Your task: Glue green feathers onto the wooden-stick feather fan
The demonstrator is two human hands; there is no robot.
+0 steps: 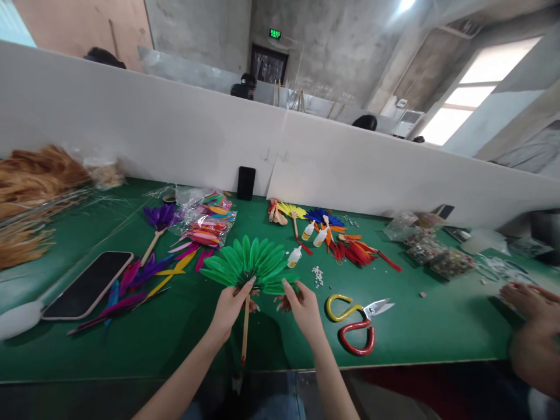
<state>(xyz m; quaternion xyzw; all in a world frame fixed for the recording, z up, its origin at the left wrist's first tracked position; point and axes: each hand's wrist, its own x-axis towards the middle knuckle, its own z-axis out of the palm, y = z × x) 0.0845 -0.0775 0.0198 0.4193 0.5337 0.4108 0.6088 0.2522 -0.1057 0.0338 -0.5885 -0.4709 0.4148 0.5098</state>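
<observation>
A green feather fan [249, 259] with a thin wooden handle [245, 332] is held up over the front of the table. My left hand [237, 300] is closed at the base of the feathers, thumb on the front, where the handle begins. On the fan's right side, my right hand [300, 300] pinches the lowest green feathers between thumb and fingers. Scissors [365, 321] with one yellow and one red handle lie to the right of my right hand, blades partly apart. Small white beads [318, 276] and a glue bottle [294, 257] lie just beyond it.
Loose coloured feathers [140, 280], a purple fan [160, 217] and a phone [90, 286] lie left. Behind are bagged feathers [205, 224], a yellow fan [292, 210], a blue fan [326, 217] and red-orange feathers [356, 252]. Another person's hands [529, 297] rest at right. A white partition [196, 134] closes the back.
</observation>
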